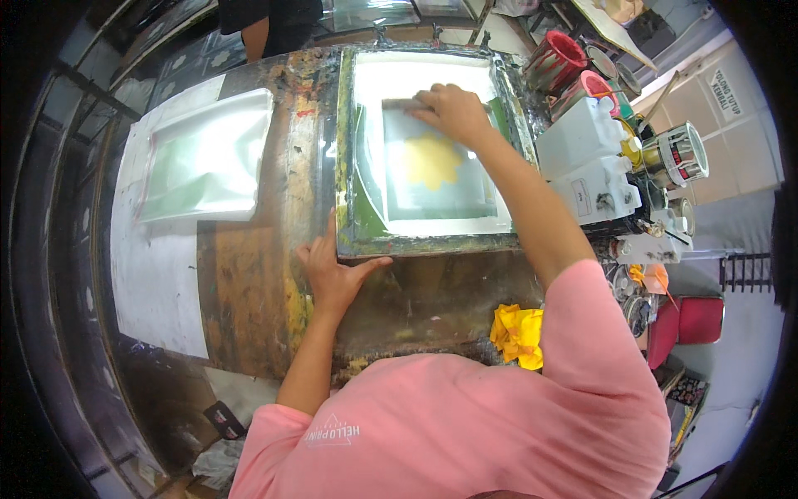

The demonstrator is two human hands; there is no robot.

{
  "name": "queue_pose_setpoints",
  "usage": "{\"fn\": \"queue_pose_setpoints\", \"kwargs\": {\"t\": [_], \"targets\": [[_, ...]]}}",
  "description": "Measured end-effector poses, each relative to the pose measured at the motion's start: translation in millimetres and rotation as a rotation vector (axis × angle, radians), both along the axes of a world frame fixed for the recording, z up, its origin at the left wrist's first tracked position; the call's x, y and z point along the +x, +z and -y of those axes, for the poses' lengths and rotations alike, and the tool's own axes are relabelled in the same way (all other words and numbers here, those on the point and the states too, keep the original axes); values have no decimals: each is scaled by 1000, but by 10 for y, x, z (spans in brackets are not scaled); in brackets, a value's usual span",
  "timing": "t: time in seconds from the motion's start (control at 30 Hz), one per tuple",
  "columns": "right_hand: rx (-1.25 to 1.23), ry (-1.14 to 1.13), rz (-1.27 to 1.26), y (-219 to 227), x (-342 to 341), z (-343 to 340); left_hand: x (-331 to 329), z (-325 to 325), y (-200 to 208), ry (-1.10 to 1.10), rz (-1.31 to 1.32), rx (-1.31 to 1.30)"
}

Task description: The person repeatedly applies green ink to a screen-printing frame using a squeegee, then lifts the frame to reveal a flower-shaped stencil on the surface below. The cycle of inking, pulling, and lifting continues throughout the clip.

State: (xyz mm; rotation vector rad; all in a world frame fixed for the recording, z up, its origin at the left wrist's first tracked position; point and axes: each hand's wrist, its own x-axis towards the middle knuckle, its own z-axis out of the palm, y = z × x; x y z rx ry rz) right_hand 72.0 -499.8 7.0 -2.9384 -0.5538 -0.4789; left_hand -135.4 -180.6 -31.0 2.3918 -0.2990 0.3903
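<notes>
Brown stained tbl (249, 279) under frame (432, 246); red chair (700, 320) R.

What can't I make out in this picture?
In the head view:
- Part of the brown strip: hidden by the right hand.
- Right side of the crumpled yellow item: hidden by the pink sleeve.
- Another person: head cut off by the upper edge.

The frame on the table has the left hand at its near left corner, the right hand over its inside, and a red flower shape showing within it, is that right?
Not quite: the flower shape is yellow, not red, as the head view shows. The left hand, right hand and frame are as you said.
</notes>
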Motion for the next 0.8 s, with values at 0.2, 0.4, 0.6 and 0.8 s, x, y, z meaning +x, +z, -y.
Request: {"fn": "queue_pose_setpoints", "kwargs": {"t": [0.2, 0.4, 0.6, 0.8], "targets": [[-23, -8, -123, 290, -1576, -353, -45, 3, 5, 32, -85, 0], [39, 13, -112, 655, -2243, -473, -15, 22, -17, 23, -25, -10], [-3, -42, 166, 1039, -2238, -576, 33, 277, 559, -55, -272, -831], [70, -11, 543, 1788, -1565, -489, 373, 333, 1006, -104, 207, -636]]}}
